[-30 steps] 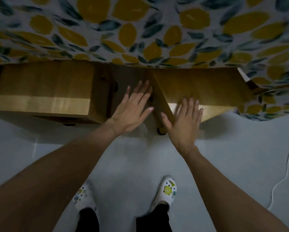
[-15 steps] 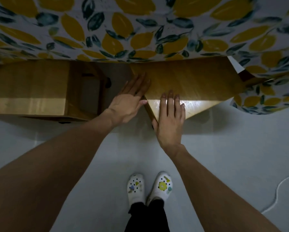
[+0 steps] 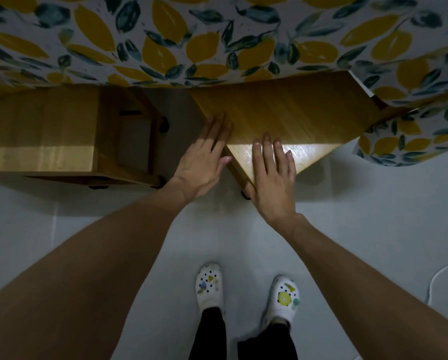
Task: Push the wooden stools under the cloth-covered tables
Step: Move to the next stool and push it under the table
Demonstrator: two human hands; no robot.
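Leaf-print tablecloth (image 3: 217,42), stools (image 3: 282,113) beneath, hands (image 3: 272,178) flat

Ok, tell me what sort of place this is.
Probably a dining area in a home or small eatery, though I can't be sure: a lemon-print tablecloth hangs over the table, two wooden stools sit partly under it, and the floor is plain and pale.

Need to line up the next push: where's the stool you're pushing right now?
The stool sits centre-right in the head view, angled, half under the leaf-print tablecloth, right of the other stool, with both hands on its near corner.
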